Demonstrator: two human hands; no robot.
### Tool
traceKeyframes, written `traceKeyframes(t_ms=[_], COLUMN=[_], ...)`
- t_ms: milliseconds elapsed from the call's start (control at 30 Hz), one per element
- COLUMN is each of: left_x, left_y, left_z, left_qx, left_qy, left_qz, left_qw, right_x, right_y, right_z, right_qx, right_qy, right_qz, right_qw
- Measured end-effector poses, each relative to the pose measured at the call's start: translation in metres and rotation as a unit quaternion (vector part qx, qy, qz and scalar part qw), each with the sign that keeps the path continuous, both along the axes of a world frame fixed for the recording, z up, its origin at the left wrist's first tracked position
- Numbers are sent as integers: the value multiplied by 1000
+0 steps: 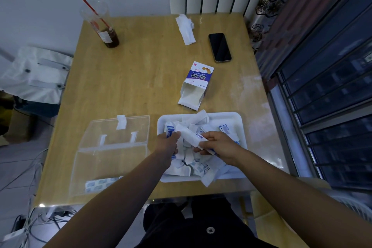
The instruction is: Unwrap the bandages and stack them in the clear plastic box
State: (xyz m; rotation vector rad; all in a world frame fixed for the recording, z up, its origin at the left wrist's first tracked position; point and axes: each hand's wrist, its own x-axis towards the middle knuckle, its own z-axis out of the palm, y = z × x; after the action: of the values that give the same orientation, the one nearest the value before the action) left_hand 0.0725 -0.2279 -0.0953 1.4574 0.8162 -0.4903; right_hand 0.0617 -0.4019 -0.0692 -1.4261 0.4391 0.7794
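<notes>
1. Left hand (168, 143) and right hand (219, 147) are both over the white tray (239, 119), near the surface's (141, 78) near edge, right of centre.
2. One wrapped bandage (190, 136) spans the gap between them, tilted, left end farther from the near edge than the right end.
3. Left hand: fingers curled, pinching the strip's left end. Something blue-printed shows at its fingertips; can't tell what it is.
4. Right hand: thumb and fingers pinch the strip's right end, and the wrapper edge sticks out past the thumb.
5. The tray holds a loose pile of wrappers and bandages (191, 163) directly under both hands. A few pieces hang over the tray's near rim.
6. Clear plastic box (110, 167) sits at the near-left corner, just beside the tray, with its lid (120, 131) flipped open toward the far edge.
7. A small stack of unwrapped bandages (100, 184) lies in the box's near end, partly hidden by the left forearm.
8. Opened bandage carton (196, 84) lies just beyond the tray, open end facing it.
9. Toward the far edge: phone (219, 47) on the right, crumpled paper (186, 28) near the middle, cup with red straw (104, 26) at the far-left corner.
</notes>
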Motion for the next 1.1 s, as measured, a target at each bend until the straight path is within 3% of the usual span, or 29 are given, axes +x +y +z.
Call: traceKeyframes(t_ms=[400,667,1100], left_x=[3,8,9], left_y=[-5,-17,-17], left_z=[-2,6,7], left_qx=[-17,-105,-92], left_qy=[70,57,2], left_qz=[25,10,-23], left_qw=[997,993,995], right_x=[6,6,3], right_y=[-2,4,3], right_z=[-17,-6,-5], right_qx=[-147,-178,-122], right_qy=[-44,-79,-70], right_qz=[-106,21,68], right_qw=[982,981,988])
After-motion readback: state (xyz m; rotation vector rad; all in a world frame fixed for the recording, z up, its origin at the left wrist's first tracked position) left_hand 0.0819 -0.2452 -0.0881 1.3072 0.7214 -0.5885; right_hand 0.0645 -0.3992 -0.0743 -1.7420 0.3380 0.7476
